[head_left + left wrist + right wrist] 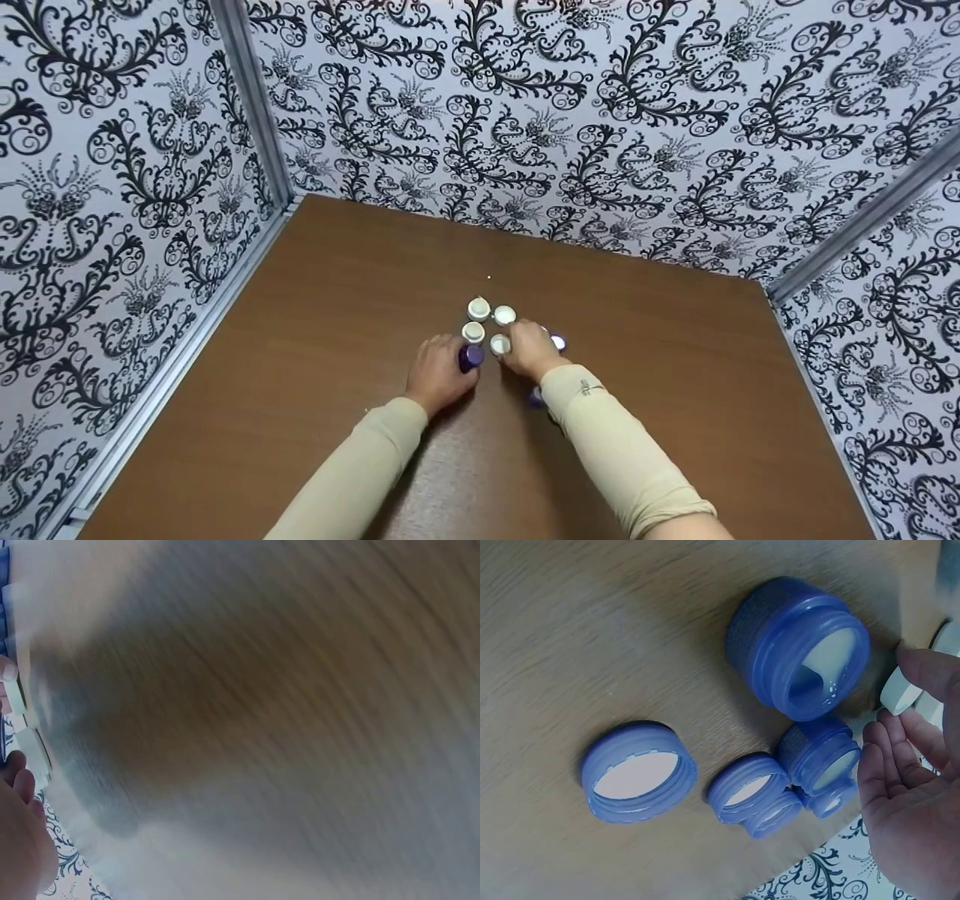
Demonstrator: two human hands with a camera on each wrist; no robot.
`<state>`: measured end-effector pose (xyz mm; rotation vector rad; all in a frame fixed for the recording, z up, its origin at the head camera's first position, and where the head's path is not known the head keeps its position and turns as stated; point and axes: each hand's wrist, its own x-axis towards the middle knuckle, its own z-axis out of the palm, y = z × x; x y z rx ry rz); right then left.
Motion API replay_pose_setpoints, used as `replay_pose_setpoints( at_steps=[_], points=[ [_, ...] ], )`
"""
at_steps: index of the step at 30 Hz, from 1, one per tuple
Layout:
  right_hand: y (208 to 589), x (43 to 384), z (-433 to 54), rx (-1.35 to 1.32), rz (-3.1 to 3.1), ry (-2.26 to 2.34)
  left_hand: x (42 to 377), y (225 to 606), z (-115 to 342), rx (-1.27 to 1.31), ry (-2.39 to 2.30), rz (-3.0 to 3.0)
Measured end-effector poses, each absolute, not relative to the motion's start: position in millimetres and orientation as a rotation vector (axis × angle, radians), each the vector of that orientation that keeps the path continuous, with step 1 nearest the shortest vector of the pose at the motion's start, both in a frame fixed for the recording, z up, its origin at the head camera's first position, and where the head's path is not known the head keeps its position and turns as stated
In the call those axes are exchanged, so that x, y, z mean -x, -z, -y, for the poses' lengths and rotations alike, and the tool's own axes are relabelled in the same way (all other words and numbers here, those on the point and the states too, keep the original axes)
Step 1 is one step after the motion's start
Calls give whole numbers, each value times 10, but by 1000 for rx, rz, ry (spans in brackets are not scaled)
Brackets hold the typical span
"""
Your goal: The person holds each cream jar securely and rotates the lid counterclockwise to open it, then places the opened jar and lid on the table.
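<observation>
My left hand (441, 375) grips a small purple jar (471, 358), its purple end facing up. In the left wrist view, that hand (26, 840) shows only at the left edge, with curled fingers. My right hand (531, 349) pinches a white lid (500, 345) between thumb and fingers; the right wrist view shows this lid (900, 692) edge-on. Just beyond the hands stand two open white jars (478, 309) (473, 332), with another white lid (505, 315) beside them.
Near my right wrist are open blue-purple jars (799, 649) (817, 757) holding some white contents. Upturned purple lids (640, 772) (748, 784) lie by them on the brown table (360, 270). Patterned walls (525, 112) enclose the table at the back and sides.
</observation>
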<state>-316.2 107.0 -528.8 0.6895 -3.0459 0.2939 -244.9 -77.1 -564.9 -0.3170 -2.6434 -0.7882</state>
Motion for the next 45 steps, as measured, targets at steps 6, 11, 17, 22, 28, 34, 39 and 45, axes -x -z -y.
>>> replay_pose_setpoints(
  at_steps=[6,11,17,22,28,34,39,45],
  points=[
    [5293,3148,-1087,-700,3024,-319,2455,5673,779,340,814,2623],
    [5289,3139,-1106,-796,2979,-361,2444,5682,793,357,829,2582],
    [5245,3101,-1139,-875,2927,-369,2442,5671,799,370,835,2584],
    [5126,3018,-1158,-822,2921,-391,2455,5631,786,366,855,2618],
    [5054,2864,-1103,-866,2948,-616,2454,5602,744,375,829,2603],
    [5065,2766,-1057,-911,2971,-747,2437,5621,682,406,792,2591],
    [5096,2750,-1062,-909,2984,-754,2420,5621,630,411,775,2604],
    [5118,2743,-1058,-896,2951,-732,2415,5593,608,423,757,2596]
  ],
)
